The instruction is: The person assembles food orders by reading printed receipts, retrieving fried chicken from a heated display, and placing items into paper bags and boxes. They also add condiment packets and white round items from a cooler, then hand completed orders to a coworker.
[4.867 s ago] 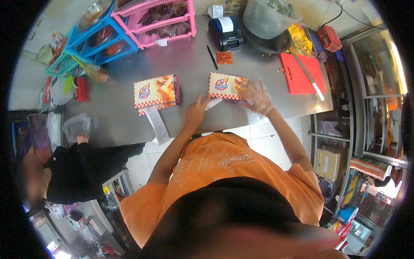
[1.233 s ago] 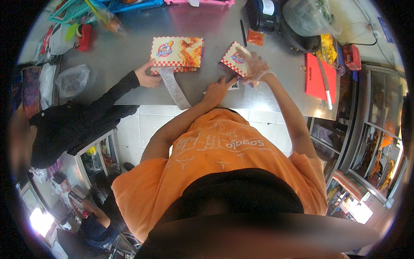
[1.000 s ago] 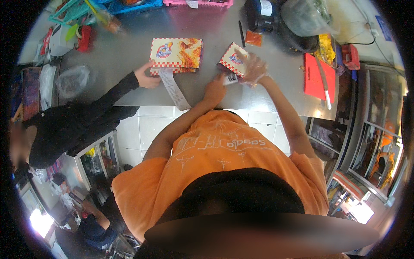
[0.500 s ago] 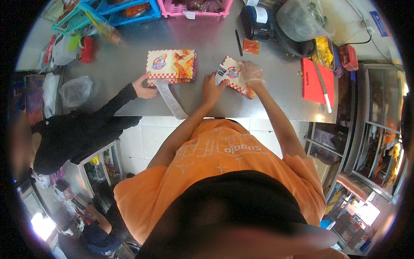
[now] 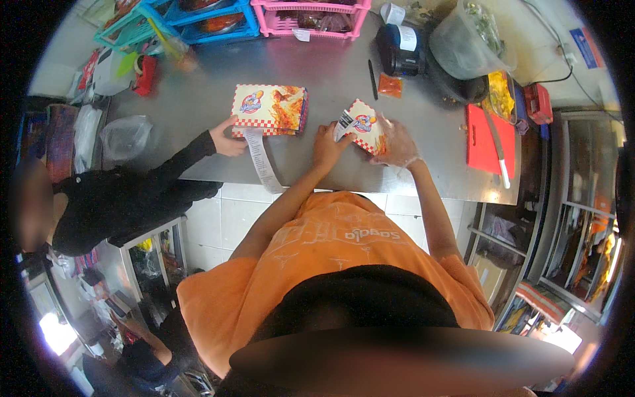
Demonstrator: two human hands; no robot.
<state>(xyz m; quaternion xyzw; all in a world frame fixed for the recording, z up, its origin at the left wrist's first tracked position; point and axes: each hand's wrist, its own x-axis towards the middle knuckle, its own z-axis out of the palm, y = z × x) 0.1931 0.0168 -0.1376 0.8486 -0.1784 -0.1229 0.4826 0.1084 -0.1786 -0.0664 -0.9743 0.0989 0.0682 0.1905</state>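
Observation:
A small cardboard takeaway box (image 5: 364, 124), cream with a red checkered edge and a picture of fried food, stands tilted on the steel table between my hands. My left hand (image 5: 327, 149) grips its left side, thumb toward the front, next to a small white label (image 5: 345, 123) stuck on the box. Wearing a clear plastic glove, my right hand (image 5: 401, 144) closes round its right side; some fingers are hidden. To the left, a co-worker's hand (image 5: 227, 137) touches a larger matching box (image 5: 268, 106) with a long paper receipt (image 5: 262, 162) hanging from its front.
A red cutting board (image 5: 481, 142) with a knife (image 5: 499, 149) lies on the right. Behind are a black label printer (image 5: 399, 49), a small orange sachet (image 5: 390, 86), a black pen (image 5: 372, 79) and a clear tub (image 5: 466, 49). Pink (image 5: 311, 16) and blue baskets (image 5: 211, 23) line the back.
My right hand has slid nearer along the box's right side, and the box has turned slightly. The whole view has shifted a little; the co-worker's hand stays by the larger box.

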